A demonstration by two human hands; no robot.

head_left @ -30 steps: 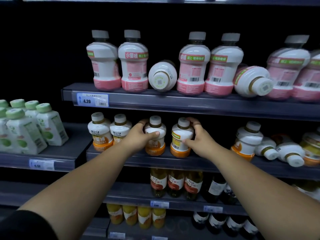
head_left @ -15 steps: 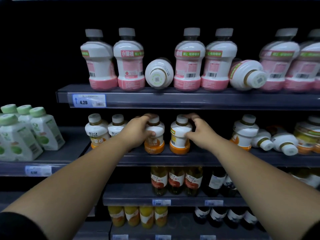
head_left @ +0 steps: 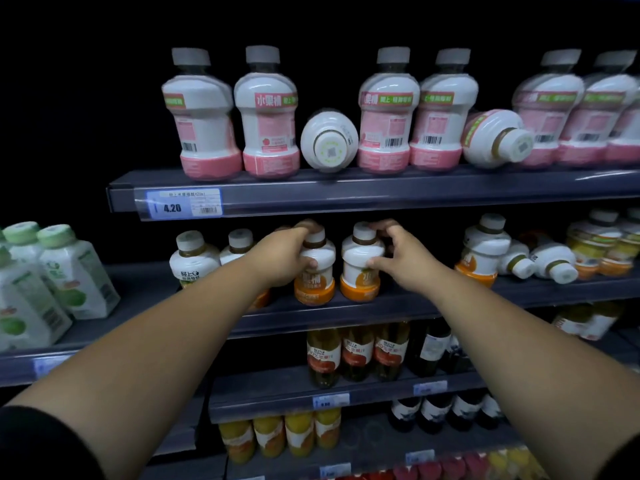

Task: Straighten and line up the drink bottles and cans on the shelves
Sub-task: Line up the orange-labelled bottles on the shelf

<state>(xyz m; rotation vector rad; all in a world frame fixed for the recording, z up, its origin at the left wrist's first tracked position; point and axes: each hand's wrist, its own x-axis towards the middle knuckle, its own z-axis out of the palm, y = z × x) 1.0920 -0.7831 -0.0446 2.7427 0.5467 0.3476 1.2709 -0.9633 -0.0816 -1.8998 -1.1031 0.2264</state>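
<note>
Two orange-based bottles stand side by side at the front of the middle shelf (head_left: 398,304), each taken by one hand. This reads as a paired squaring-up: holding both at once lets the person set them level with each other and turn the labels outward. The left hand (head_left: 282,258) wraps the left orange bottle (head_left: 315,285) at its shoulder, with the fingers curled over the far side near the cap and the thumb pressed on the white front. The right hand (head_left: 403,263) grips the right orange bottle (head_left: 360,271) in the same way, thumb on the front of the white body and fingers hooked behind the neck. Neither hand is spread wide; both close snugly to bottle width. Both bottles appear upright and rest on the shelf just beside each other, though I cannot tell whether they touch. Work remains. Further right on the same shelf, two toppled orange bottles (head_left: 550,263) lie with their caps toward the aisle. On the upper shelf (head_left: 381,194) a toppled pink bottle (head_left: 329,142) lies cap-forward between upright ones, and a second tipped pink bottle (head_left: 495,138) lies on its side further right.
</note>
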